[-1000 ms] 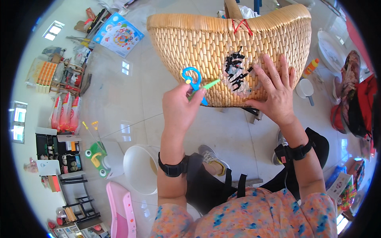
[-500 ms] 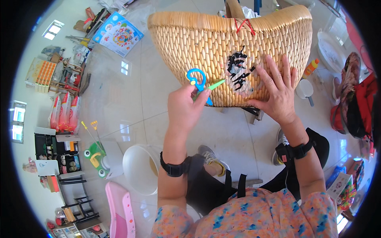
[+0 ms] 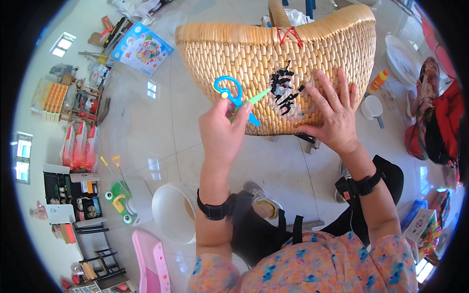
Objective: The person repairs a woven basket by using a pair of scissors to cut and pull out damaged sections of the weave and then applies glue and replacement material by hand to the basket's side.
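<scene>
A woven straw-coloured basket [image 3: 220, 61] stands in front of me, its curved side facing me. That side bears a patch of black strips [image 3: 282, 93] with a clear, glossy film around it. My left hand [image 3: 221, 131] grips a pair of scissors [image 3: 238, 101] with blue and green parts; the green end points right, close to the patch's left edge. Whether its tip touches the weave I cannot tell. My right hand [image 3: 336, 118] lies spread against the basket, right of the patch. Red cord [image 3: 290, 36] crosses at the basket's rim.
Right of the basket stand an orange bottle [image 3: 378, 81] and a white dipper [image 3: 372, 107]. A white bucket [image 3: 171, 215] is on the floor by my left forearm, with a green frog-faced container [image 3: 119, 202] and a pink plastic piece [image 3: 149, 259] further left.
The basket and both my hands sit slightly further left in the picture. The scissors stay in my left hand, their green end still beside the black patch; my right hand remains spread on the basket.
</scene>
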{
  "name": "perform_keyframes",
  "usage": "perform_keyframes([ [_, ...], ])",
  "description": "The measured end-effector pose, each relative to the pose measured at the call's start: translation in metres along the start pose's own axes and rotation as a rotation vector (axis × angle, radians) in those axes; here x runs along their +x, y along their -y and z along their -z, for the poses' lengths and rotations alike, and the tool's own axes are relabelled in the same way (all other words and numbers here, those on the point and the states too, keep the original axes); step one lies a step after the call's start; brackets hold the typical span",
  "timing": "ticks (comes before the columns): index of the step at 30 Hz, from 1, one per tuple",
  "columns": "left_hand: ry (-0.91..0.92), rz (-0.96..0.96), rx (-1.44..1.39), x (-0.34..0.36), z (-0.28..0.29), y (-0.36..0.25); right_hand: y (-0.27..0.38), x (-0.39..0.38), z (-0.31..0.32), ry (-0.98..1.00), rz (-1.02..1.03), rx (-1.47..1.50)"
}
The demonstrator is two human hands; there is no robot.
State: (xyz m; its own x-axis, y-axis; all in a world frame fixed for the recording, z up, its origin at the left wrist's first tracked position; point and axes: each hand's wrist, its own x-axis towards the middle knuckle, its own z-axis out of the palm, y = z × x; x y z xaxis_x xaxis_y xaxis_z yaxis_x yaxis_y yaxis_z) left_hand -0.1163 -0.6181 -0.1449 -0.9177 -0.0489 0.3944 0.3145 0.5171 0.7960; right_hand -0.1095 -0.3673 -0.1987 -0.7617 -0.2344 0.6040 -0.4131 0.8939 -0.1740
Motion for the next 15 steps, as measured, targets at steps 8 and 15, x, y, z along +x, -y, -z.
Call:
perform_keyframes([
  [8,-0.082,-0.081,0.085,0.025,-0.011,-0.023,0.003,-0.003,0.0,-0.008,-0.03,0.052],
  [15,0.095,-0.111,0.374,0.054,-0.006,-0.055,0.007,-0.002,0.003,0.043,-0.045,0.088],
])
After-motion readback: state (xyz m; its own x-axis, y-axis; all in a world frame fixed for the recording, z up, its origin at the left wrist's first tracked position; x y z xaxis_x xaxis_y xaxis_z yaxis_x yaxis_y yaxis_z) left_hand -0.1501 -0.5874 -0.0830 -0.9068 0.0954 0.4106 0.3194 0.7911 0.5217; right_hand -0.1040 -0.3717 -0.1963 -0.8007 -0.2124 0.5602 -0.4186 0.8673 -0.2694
